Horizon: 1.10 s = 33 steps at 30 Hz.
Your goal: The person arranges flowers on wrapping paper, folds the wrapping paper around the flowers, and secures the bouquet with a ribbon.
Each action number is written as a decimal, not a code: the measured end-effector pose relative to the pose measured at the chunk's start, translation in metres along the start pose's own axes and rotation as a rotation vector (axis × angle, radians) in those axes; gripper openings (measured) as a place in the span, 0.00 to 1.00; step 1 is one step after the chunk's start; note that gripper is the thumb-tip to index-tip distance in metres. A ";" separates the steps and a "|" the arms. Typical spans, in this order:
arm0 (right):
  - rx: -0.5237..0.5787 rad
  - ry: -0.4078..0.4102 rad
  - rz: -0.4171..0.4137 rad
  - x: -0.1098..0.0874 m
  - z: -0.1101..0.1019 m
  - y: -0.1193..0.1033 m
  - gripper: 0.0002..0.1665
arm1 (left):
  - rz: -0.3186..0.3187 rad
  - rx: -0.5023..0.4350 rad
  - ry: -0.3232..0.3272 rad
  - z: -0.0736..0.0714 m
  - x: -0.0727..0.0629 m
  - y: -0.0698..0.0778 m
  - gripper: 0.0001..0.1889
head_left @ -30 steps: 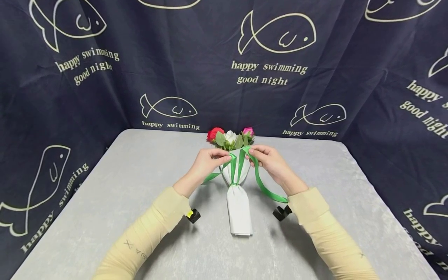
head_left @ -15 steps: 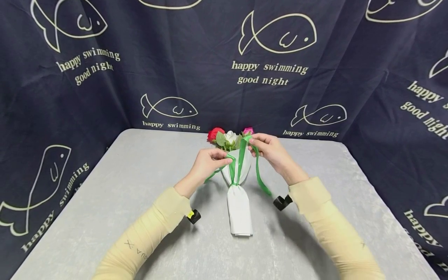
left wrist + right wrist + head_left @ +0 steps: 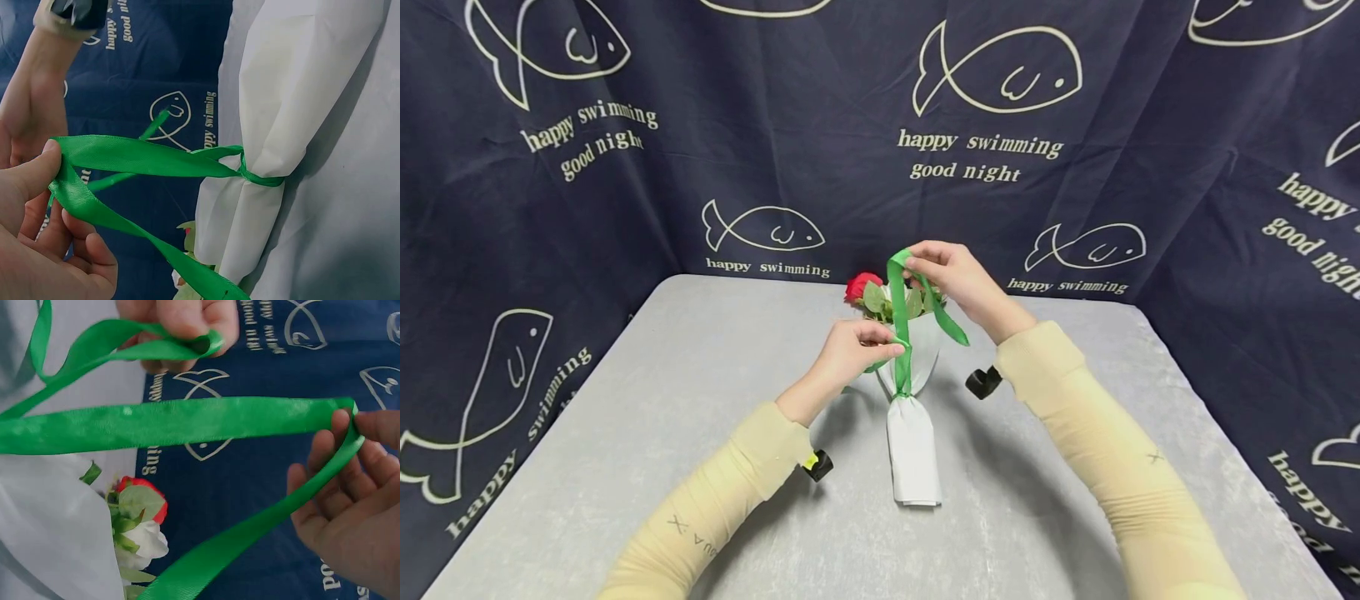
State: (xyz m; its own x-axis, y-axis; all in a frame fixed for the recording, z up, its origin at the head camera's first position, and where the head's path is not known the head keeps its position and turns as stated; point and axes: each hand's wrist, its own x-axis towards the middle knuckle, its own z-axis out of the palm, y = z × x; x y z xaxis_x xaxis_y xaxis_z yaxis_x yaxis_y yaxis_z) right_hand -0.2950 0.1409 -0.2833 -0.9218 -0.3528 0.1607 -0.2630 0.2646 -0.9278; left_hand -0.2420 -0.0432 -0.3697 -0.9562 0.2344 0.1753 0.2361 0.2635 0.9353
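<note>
A bouquet wrapped in white paper [image 3: 913, 454] lies on the table, its flowers pointing away from me. A green ribbon [image 3: 150, 156] is tied round the wrapper's narrow waist, with two long tails. My left hand [image 3: 850, 350] pinches one tail, folded into a loop, just above the wrapper. Higher and farther off, my right hand [image 3: 958, 279] pinches the other tail between thumb and fingers; its end hangs down to the right. A red rose [image 3: 863, 287] shows at the top left, and a white rose [image 3: 144, 544] appears in the right wrist view. The pink flower is mostly hidden behind my right hand.
The grey table [image 3: 722, 350] is backed and flanked by a dark blue curtain [image 3: 850, 125] printed with fish and words. Black straps [image 3: 982, 383] hang from both sleeve cuffs.
My right hand has risen and moved left, drawing its ribbon tail up and across toward the left tail. My left hand has stayed nearly in place, still pinching its loop.
</note>
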 end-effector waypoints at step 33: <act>-0.157 -0.075 -0.023 -0.041 0.010 0.036 0.13 | -0.016 -0.013 0.028 0.001 0.002 -0.004 0.09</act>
State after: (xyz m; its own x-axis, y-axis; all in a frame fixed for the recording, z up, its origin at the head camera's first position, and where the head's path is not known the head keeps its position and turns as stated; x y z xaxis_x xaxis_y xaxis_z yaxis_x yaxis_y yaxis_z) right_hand -0.2633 0.1557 -0.3269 -0.8928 -0.4246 0.1503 -0.3303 0.3903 -0.8594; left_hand -0.2449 -0.0430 -0.3737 -0.9643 0.2038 0.1692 0.2191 0.2550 0.9418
